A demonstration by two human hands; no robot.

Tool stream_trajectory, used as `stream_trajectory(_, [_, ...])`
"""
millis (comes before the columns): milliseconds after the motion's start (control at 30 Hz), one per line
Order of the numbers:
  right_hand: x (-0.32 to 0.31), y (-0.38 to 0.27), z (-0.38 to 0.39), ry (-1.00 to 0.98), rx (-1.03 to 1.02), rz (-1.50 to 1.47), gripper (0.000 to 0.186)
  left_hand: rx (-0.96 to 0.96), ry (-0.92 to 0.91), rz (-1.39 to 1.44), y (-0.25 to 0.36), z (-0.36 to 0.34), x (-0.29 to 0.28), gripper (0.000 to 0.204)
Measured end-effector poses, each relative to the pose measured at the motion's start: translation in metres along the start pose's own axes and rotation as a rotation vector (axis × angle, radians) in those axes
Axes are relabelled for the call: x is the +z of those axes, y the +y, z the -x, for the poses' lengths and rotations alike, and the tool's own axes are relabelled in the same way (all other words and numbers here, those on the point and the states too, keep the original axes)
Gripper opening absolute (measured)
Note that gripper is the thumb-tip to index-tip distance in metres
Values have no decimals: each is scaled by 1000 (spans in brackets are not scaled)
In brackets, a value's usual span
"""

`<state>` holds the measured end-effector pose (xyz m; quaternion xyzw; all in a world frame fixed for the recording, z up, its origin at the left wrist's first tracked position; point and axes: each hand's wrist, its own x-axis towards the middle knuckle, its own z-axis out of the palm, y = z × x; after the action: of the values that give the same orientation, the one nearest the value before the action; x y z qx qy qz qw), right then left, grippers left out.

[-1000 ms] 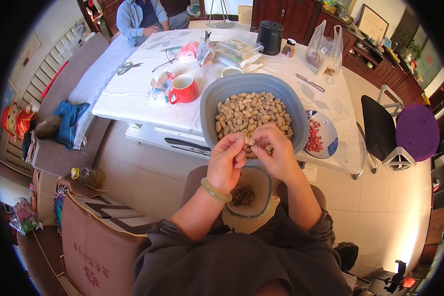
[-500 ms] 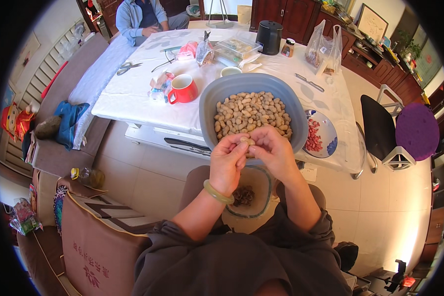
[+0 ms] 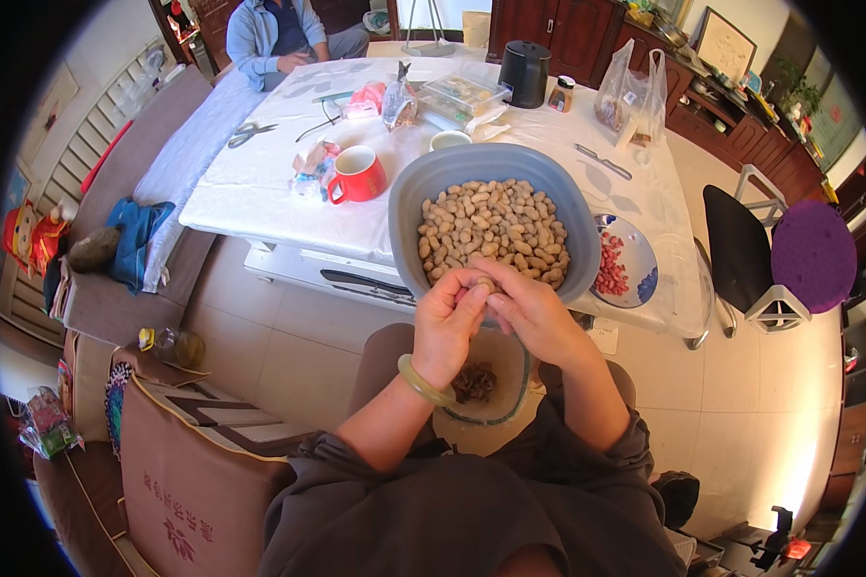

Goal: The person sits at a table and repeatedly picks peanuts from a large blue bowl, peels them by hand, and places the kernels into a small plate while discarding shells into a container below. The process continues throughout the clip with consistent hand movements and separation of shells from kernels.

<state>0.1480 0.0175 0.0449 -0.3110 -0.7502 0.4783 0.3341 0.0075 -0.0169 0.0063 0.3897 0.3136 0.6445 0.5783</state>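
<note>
A wide bench (image 3: pixel 269 192) under a pale cloth fills the middle of the room, with a seated person (image 3: pixel 269 43) in a light blue top at its far left corner. A black chair (image 3: pixel 738 236) stands off its right side, just beside a round purple seat (image 3: pixel 814 252). A deep grey-blue basin (image 3: pixel 496 163) sits on the near edge of the bench; below it, between the wearer's knees, is a bin (image 3: pixel 481 420). A plate (image 3: pixel 642 252) with blue marks lies just right of the basin, and a clear plastic bag (image 3: pixel 635 91) and a black kettle (image 3: pixel 525 75) stand farther back. The left hand (image 3: pixel 445 322), with a pale green bangle (image 3: pixel 423 380) at its wrist, and the right hand (image 3: pixel 534 313) meet over the basin's near rim. A red mug (image 3: pixel 361 178) stands left of the basin, near a crumpled wrapper (image 3: pixel 313 171). Many unshelled peanuts (image 3: pixel 491 226) heap in the basin, brown scraps (image 3: pixel 474 382) lie in the bin, and red kernels (image 3: pixel 611 264) cover part of the plate. Smallest of all, one peanut (image 3: pixel 487 284) is pinched between both hands, thumbs and fingertips narrowed around it and partly hiding it.
</note>
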Motion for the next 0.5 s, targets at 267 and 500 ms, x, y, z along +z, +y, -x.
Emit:
stream_trajectory(267, [32,7,-2,371,-364,313,36,129,61,32,4,4,8,9])
stream_trajectory(500, [43,12,-2,496,-428,350,34,148,125,-12,5,8,13,9])
